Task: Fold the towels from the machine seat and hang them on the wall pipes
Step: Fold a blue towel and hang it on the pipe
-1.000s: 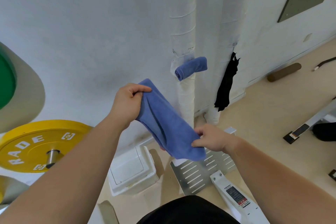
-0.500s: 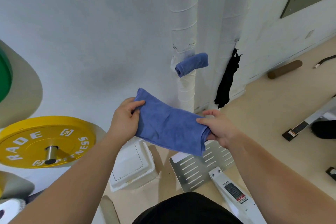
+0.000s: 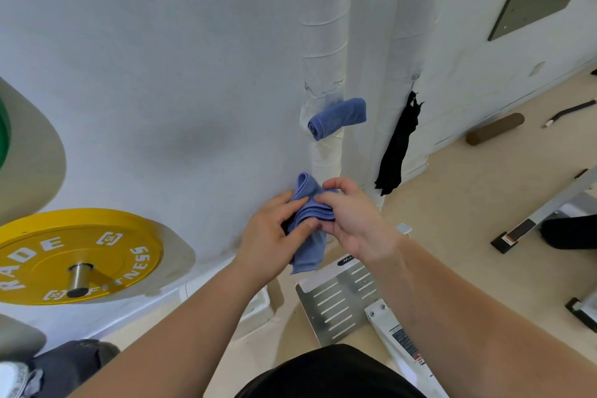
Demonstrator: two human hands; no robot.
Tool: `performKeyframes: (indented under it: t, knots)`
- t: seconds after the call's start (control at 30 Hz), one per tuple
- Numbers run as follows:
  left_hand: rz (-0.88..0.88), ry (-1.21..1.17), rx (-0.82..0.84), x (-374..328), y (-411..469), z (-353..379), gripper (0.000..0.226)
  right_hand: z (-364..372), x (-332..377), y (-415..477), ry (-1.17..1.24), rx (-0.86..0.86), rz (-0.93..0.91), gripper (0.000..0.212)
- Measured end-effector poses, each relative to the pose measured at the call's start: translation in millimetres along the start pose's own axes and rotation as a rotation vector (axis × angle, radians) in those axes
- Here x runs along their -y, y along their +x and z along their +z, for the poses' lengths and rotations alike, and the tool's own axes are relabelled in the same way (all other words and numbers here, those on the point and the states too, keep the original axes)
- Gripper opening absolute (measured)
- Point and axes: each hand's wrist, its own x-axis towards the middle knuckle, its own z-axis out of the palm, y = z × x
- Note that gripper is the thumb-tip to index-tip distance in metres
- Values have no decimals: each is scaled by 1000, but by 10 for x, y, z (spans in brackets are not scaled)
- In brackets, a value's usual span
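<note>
A blue towel (image 3: 308, 245) is bunched into folded layers between my two hands in front of the wall. My left hand (image 3: 269, 239) grips it from the left, thumb across the layers. My right hand (image 3: 352, 220) pinches the folded edges from the right. A loose end hangs down below my hands. Higher up, a second blue towel (image 3: 337, 118) sits folded over a stub on the left white wrapped wall pipe (image 3: 324, 26). A black cloth (image 3: 397, 145) hangs beside the right wall pipe (image 3: 400, 42).
A yellow weight plate (image 3: 74, 255) on a bar sticks out at the left. A slotted metal footplate (image 3: 336, 304) and a white machine frame lie on the floor below my hands. A brown roller (image 3: 494, 129) lies by the right wall.
My hands have come together, folding the spread towel in half into a thick bundle. The towel has moved closer to the pipes.
</note>
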Motion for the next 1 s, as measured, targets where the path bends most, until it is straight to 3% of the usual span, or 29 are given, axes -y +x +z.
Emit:
performKeyframes:
  t: [0.1,0.17,0.23,0.33,0.4,0.47,0.57,0.67,0.73,0.87,1.0]
  knots:
    - [16,66,-55,-17,21,5,46,48,31,-34,99,26,6,7]
    - [-8,8,-71,-39,51,-30,51,33,66,-48,85,61,-12,11]
    - [-107,-112,-64,-87,87,-109,50,-45,72,-27,-172,57,-113,28]
    - [-236,-208,30,-186,167,-277,46,-220,97,-4,-733,148,-390,72]
    - [-261,-259,159,-290,218,-390,45,-300,150,-4,-853,326,-396,97]
    - [-270,-277,239,-373,277,-475,48,-344,205,8,-816,456,-345,107]
    - [-326,-323,222,-375,357,-540,54,-332,230,-11,-833,456,-370,93]
    - [-401,-375,228,-286,393,-594,53,-308,201,3,-725,357,-427,38]
    - [-490,-474,235,-210,359,-611,53,-294,175,14,-598,288,-373,18]
    - [-626,-664,155,-59,194,-494,64,-284,162,47,-413,95,-329,12]
    - [-657,-646,-188,-33,141,-209,73,-296,211,77,-449,-8,-290,30]
